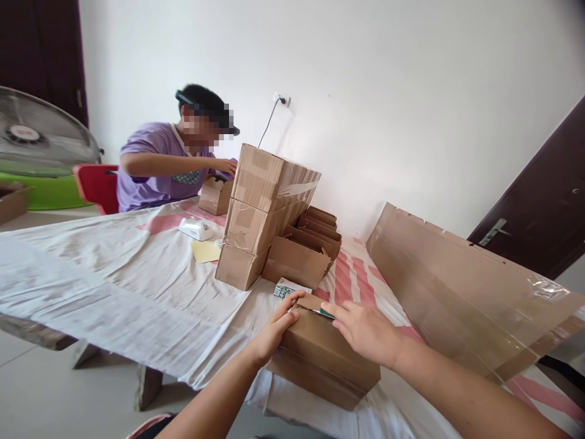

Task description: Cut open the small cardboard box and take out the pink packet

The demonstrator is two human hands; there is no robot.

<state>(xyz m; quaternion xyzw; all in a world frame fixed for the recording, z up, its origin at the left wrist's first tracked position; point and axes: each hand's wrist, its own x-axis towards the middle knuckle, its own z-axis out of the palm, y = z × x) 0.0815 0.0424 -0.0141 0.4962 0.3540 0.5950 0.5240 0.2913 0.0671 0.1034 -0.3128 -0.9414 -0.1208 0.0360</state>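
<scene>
A brown cardboard box (326, 350) sits on the table in front of me, with a narrow opening along its top far side. My left hand (284, 317) grips the box's left upper edge, fingers curled over the rim. At the opening, my right hand (361, 326) has its fingers closed at a small green-and-white item (326, 313). Most of that item is hidden by the fingers and the box, so its kind does not show. Just beyond the box lies a printed green-and-white card or packet (290, 288).
Taped boxes (256, 213) are stacked left of centre, with several open cartons (301, 250) beside them. A large cardboard sheet (457, 274) stands at right. Across the table sits a person (158, 161) handling a box (214, 195), near a white tape dispenser (195, 228) and yellow paper (204, 251).
</scene>
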